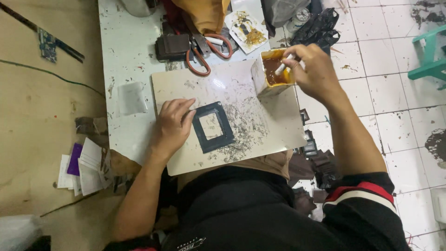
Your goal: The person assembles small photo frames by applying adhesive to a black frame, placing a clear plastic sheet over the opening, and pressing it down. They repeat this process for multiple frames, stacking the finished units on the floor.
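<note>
My left hand [172,124] lies flat on a pale work board [260,135], its fingertips resting on the left edge of a dark rectangular frame [212,127] with an open middle. My right hand [312,69] holds a white stick [284,64] and dips its end into a small square can of amber glue [273,72] standing at the board's far right corner. Dark scrapings are strewn over the board beside the frame.
Red-handled pliers [206,51] and a dark block [172,46] lie on the white table [125,51] beyond the board. A clear plastic piece [131,97] sits left of it. Papers [83,168] lie on the floor at left; a green chair [429,58] stands far right.
</note>
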